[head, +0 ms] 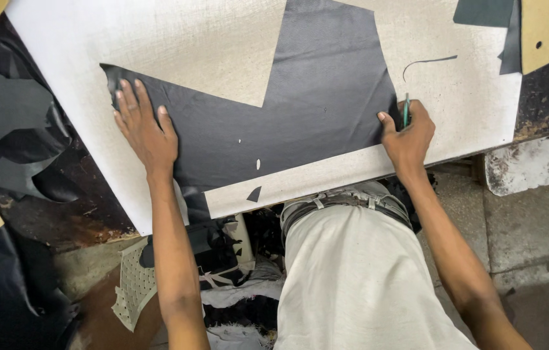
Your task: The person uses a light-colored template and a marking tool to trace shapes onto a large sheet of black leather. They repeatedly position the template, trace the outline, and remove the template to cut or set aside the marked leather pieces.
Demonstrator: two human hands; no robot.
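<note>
Dark sheet (300,123) — left hand (145,133) flat, released; right hand (410,136) grip clenched on knife (406,111).

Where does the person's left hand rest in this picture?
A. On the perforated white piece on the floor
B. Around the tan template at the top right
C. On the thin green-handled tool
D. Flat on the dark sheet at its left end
D: the left hand lies with fingers spread on the dark sheet, while the right hand holds the thin tool at the sheet's right edge.

Hands (147,129) on dark sheet (313,110)
</note>
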